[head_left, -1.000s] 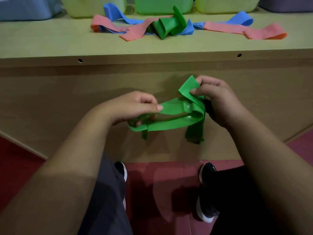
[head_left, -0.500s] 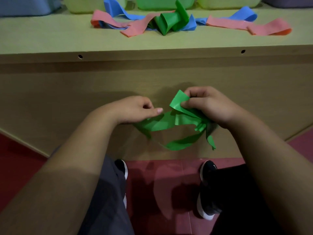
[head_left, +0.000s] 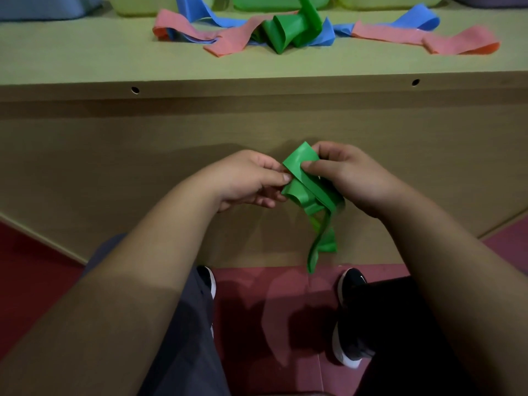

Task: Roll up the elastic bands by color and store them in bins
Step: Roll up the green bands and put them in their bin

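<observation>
Head view: we look down on two hands held close together in front of the wooden table (head_left: 85,61), below its top edge. The left hand (head_left: 251,178) pinches the left edge of a green band (head_left: 311,192) between its thumb and curled fingers. The right hand (head_left: 351,178) grips the same band's bunched upper folds, with the thumb across the front and the fingers curled behind. We see the band held in the air between the two hands, folded into several loose loops. One slightly blurred tail hangs down toward the red floor (head_left: 257,310). On the tabletop, well apart from the hands, lies a tangle of loose bands. A second green band (head_left: 288,30) sits crumpled in the middle, touching a left pink band (head_left: 183,25) and a left blue band (head_left: 200,10). A right pink band (head_left: 457,40) and a right blue band (head_left: 420,18) stretch off beside it. Behind them, along the far edge, we make out a green bin (head_left: 265,2) between a left yellow-green bin (head_left: 137,4) and a right yellow-green bin (head_left: 385,1), with a blue-grey bin (head_left: 43,7) at the far left. All four are cut off by the frame. Below the hands we see a left shoe (head_left: 207,278) and a right shoe (head_left: 350,318), both black with white soles.
</observation>
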Demonstrator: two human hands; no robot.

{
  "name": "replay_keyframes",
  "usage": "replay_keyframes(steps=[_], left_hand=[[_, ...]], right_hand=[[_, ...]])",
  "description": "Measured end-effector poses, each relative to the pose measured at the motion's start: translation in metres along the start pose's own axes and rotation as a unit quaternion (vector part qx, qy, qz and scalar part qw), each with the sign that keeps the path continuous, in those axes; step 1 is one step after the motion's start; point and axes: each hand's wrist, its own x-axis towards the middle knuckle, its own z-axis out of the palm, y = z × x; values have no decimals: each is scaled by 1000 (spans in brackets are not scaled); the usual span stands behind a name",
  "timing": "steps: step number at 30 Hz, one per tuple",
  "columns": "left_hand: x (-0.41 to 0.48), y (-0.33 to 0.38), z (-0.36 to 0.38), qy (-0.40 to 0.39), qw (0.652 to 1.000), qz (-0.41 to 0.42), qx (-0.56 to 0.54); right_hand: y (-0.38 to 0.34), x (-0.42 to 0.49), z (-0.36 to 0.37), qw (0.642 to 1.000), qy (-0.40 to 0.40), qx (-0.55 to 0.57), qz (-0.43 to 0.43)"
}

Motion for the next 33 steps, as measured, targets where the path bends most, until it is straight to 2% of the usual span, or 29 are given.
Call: replay_keyframes(steps=[5, 9, 15, 22, 29, 33], left_hand=[[0, 0, -5, 23, 999, 11, 28], [2, -2, -9, 64, 992, 33, 100], [3, -4, -10, 64, 986, 33, 149], [2, -4, -13, 55, 991, 21, 119], [-2, 0, -15, 49, 994, 30, 93], [-4, 2, -14, 48, 996, 29, 68]], right_hand=[[1, -2, -4, 1000, -9, -27, 4], [6, -2, -5, 996, -22, -85, 18], [12, 0, -4, 989, -45, -134, 37], [13, 1, -7, 995, -55, -81, 26], [13, -3, -7, 991, -122, -49, 27], [16, -1, -1, 990, -128, -19, 48]])
